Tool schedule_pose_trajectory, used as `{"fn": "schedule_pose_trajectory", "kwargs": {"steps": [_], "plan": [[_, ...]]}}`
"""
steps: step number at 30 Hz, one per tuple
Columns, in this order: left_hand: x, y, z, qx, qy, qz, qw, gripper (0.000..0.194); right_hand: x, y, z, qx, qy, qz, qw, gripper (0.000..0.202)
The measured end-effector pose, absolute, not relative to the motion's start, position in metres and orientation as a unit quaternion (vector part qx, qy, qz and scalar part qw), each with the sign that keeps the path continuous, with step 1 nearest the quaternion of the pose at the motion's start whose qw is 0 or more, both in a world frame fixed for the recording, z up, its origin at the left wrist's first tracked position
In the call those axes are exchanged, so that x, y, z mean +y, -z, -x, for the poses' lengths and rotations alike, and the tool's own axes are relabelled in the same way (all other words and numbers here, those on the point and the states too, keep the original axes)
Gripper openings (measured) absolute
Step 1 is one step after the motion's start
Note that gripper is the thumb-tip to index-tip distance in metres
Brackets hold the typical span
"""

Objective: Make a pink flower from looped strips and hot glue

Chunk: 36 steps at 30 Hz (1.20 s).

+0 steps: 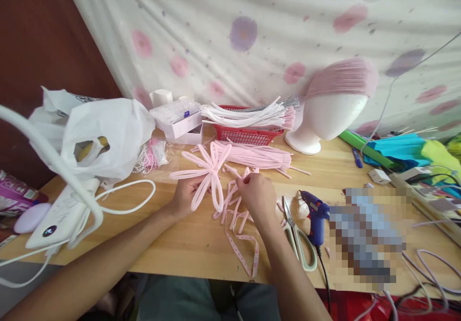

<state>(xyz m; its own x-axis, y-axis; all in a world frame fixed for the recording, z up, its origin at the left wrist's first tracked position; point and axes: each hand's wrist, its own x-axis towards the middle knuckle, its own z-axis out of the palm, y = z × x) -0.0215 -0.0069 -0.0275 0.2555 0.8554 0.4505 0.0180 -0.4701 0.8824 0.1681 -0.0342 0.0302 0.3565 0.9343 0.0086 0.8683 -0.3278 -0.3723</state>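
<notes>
A pink flower shape with several looped petals, made of fuzzy stems, is held up by my left hand, whose fingers are closed behind it. My right hand is closed in a pinch just right of the flower, at the end of a pink stem piece. Zigzag-bent pink stems lie on the table between and below my hands. A bundle of straight pink stems lies behind them. A pink measuring tape curls near the table's front edge.
Scissors and a blue glue gun lie right of my right hand. A red basket of white stems and a white foam head stand behind. White bags and a white cable are at left.
</notes>
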Motion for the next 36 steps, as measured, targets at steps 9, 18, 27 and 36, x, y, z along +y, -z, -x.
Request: {"fn": "schedule_pose_trajectory", "kwargs": {"steps": [9,18,27,36], "plan": [[-0.008,0.027,0.019,0.322,-0.511,-0.668,0.435,0.018,-0.021,-0.022,-0.163,-0.534,-0.12,0.82,0.167,0.028],[-0.011,0.023,0.019,0.329,-0.505,-0.66,0.449,0.018,-0.019,-0.018,-0.162,-0.513,-0.147,0.802,0.267,0.023],[-0.012,0.014,0.018,0.328,-0.516,-0.659,0.437,0.015,-0.038,-0.029,-0.173,-0.411,-0.338,0.651,0.541,0.023],[-0.011,0.013,0.017,0.332,-0.523,-0.653,0.436,0.016,-0.05,-0.037,-0.181,-0.297,-0.474,0.512,0.651,0.035]]}}
